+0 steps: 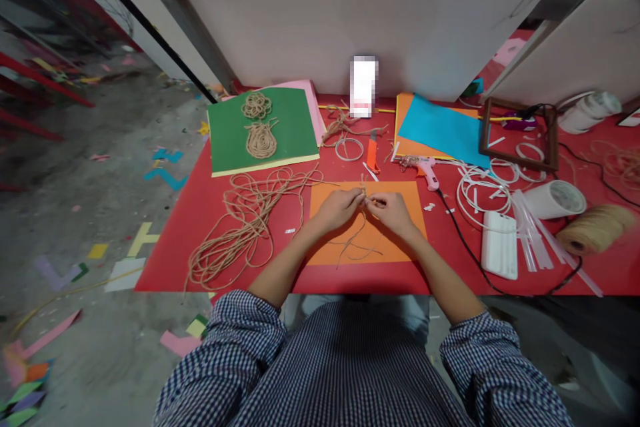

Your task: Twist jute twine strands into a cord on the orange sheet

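Observation:
My left hand (pixel 344 205) and my right hand (pixel 389 211) meet over an orange sheet (pixel 395 250), fingers pinched together on jute twine (pixel 363 185). Short strands stick up above the fingertips, and loose ends (pixel 353 240) trail down onto the sheet. How the twine is knotted between the fingers is too small to make out. Left of the sheet lies a big loose tangle of twine (pixel 250 213). Beyond my hands are an orange box cutter (pixel 373 152), a white ring (pixel 349 149) and a small bundle of twine (pixel 343 127).
Two coiled twine pieces (pixel 261 140) rest on green card (pixel 295 127). A pink glue gun (pixel 426 172), its black cord, white cable (pixel 465 193), glue sticks (pixel 530 233), a white power strip (pixel 499 253), a twine spool (pixel 593 230) and a wooden frame (pixel 520 163) crowd the right. A phone (pixel 363 87) stands at the back.

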Motion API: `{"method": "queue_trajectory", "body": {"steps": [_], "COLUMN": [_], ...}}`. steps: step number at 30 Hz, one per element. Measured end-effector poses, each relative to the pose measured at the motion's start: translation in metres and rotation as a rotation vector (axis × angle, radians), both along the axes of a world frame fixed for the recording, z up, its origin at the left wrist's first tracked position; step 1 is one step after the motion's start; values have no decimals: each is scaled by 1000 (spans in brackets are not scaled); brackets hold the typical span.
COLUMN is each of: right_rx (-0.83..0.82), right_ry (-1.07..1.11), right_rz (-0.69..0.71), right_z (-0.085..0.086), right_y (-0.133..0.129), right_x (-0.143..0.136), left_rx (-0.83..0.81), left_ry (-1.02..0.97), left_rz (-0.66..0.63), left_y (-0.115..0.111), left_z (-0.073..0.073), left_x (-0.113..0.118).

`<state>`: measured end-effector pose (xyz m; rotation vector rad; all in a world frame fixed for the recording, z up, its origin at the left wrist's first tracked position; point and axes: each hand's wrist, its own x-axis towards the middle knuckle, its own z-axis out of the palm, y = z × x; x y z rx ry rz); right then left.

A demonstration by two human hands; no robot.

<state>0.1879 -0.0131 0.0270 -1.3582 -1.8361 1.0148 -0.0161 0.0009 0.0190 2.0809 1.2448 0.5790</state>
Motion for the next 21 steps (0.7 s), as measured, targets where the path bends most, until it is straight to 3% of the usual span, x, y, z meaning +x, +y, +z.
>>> {"method": "queue_trajectory", "body": {"steps": [5,7,10,14,21], "right_rx": [118,138,115,-29,-464], "right_ry": [-6,41,111,296,684], "right_rz": [-85,-129,-205,-222,-85], "right_z": [-3,-4,-8,-10,-4], "right_y": [1,0,-3,-5,-5], "right_x": [1,-1,-7,-15,-15], "left_rx": [-59,-208,-570,-772,-721], "left_ry": [-196,-405,-776,-978,-969], "left_rz": [221,256,229,155,143], "left_y": [-9,-13,-20,-24,-22], "left_z": [3,2,-3,-6,-6], "left_x": [8,16,29,37,35]}}
